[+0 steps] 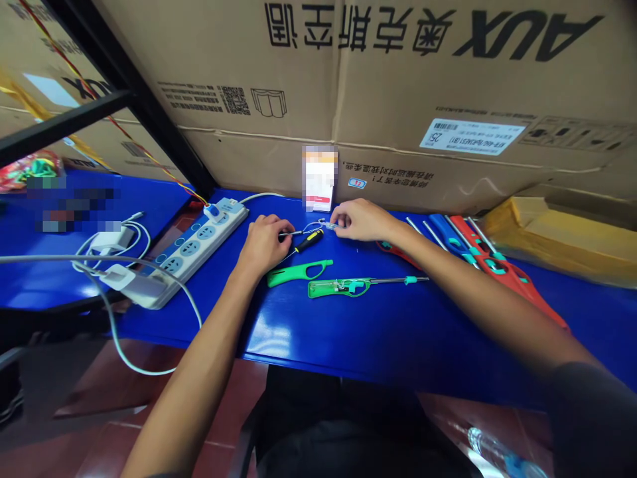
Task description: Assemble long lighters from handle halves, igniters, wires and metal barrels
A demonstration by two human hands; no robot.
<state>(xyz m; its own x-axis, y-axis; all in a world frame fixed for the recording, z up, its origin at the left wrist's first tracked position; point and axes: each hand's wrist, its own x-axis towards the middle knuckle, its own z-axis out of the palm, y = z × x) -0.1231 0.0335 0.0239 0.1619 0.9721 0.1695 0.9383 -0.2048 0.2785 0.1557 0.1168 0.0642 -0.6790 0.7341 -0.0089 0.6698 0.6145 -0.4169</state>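
Observation:
My left hand (267, 244) is closed on the end of a thin dark rod beside a black and yellow screwdriver (309, 240). Opposite it, my right hand (361, 220) pinches a small pale part (330, 225), with thin wires running between the two hands. Just below them on the blue table (298, 338) lies an empty green lighter shell half (298, 272). Beside that is an open green lighter body (339, 287) with inner parts and a long metal tube. A phone (319, 179) with a lit screen leans on the cardboard behind my hands.
A power strip (192, 249) with white cables stands at the left. Red and blue lighter pieces (507, 279) lie right, partly behind my right forearm, near a yellow-taped box (567, 232). Large cardboard (388, 86) walls the back. A black metal frame (149, 86) rises at the left.

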